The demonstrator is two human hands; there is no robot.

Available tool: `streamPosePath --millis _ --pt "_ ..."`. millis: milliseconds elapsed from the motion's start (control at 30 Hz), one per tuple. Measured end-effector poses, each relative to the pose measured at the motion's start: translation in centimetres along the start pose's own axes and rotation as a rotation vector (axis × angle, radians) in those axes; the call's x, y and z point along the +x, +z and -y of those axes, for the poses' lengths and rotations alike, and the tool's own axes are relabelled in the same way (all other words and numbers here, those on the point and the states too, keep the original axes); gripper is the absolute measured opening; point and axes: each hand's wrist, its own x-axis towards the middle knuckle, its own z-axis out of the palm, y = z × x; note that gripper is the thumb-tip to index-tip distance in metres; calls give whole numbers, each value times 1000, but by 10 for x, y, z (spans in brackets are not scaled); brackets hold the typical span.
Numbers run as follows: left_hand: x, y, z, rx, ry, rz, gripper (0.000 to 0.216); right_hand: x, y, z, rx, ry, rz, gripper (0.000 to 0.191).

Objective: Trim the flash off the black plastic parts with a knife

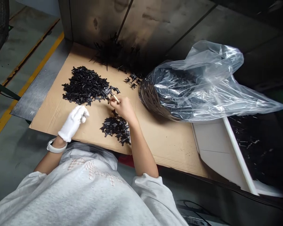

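Observation:
My left hand (75,121), in a white glove, is just above the cardboard sheet (153,131), in front of a large heap of small black plastic parts (85,84). Its fingers are curled in; whatever they may hold is too small to make out. My bare right hand (124,108) is closed round a thin tool with a beige handle (116,98), at the right edge of that heap. The tool's tip is hard to tell from the black parts. Below my right hand lies a smaller pile of black parts (115,128), partly covered by my forearm.
A wicker basket (151,100) lined with a clear plastic bag (217,91) holds dark contents on the right. Beyond it stands a white tray (214,150) with black pieces. Thin black sprues (110,51) lie against the metal wall (151,22) at the back.

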Motion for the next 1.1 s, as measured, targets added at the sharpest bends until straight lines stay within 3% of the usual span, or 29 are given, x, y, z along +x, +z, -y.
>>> streamPosePath --millis 100,167,300,367,433,500,633,733,900,1033,1100 --pt "8 11 4 -84 -182 148 39 -32 -19 13 19 -137 -22 16" --pt "12 19 5 -102 -278 288 42 -52 -29 25 -142 -284 -71 18" --pt "13 34 1 -120 -239 411 19 -83 -40 40 -509 -469 -190 22" --pt "7 40 -5 -131 -190 407 21 -93 -44 41 -482 -530 -252 21" --pt "-3 46 -12 -160 -159 413 13 -101 -46 39 -337 -531 -295 37" --pt "-16 51 -19 -181 -115 383 27 -108 -42 38 -214 -477 -345 50" --pt "-41 59 -24 -34 106 81 24 -120 -20 43 -130 -392 -542 37" --pt "-53 64 -24 67 251 -43 42 -125 -5 50 -2 -408 -623 33" --pt "-67 71 -28 121 360 20 22 -129 -2 54 87 -401 -682 38" --pt "-74 72 -31 167 420 -10 12 -132 -5 58 121 -419 -693 38" --pt "-74 71 -32 104 301 58 12 -133 -5 60 149 -438 -698 38"
